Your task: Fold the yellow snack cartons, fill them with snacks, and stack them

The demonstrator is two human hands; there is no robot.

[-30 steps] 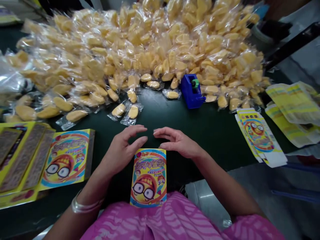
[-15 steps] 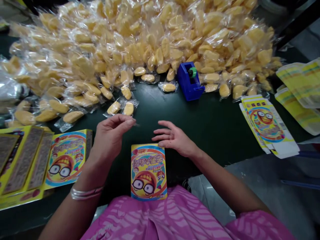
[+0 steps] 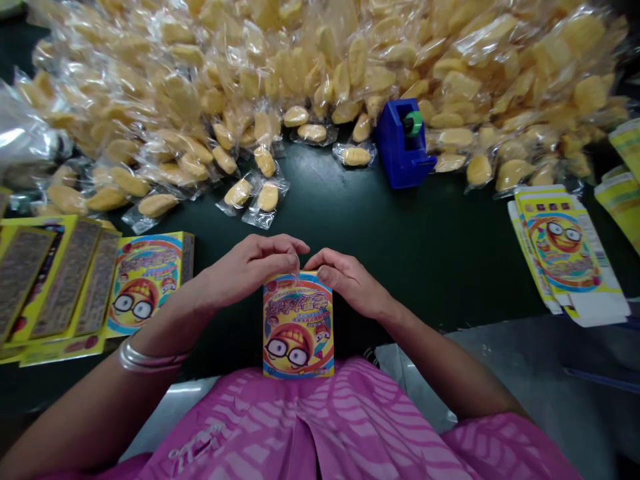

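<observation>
A yellow box [image 3: 299, 327] with a cartoon face in glasses stands against the table's near edge, by the pink clothing. At its top edge, my left hand [image 3: 260, 267] pinches a small clear strip of tape, mostly hidden by the fingertips. My right hand [image 3: 353, 283] grips the box's top right corner, thumb on the front and fingers behind the top edge. The fingertips of both hands nearly meet over the box. Beyond them, a blue tape dispenser [image 3: 405, 147] with a green core sits on the dark table [image 3: 345, 220].
A large heap of wrapped yellow pieces [image 3: 300, 73] spans the back. Several yellow boxes [image 3: 145, 283] lie at the left. Flattened cartoon boxes [image 3: 565, 247] are stacked at the right, beside yellow-green striped packaging [image 3: 620, 200] at the edge.
My left hand has moved right and down to the box's top edge with the clear strip. My right hand has closed from spread fingers onto the box's corner. The view has shifted.
</observation>
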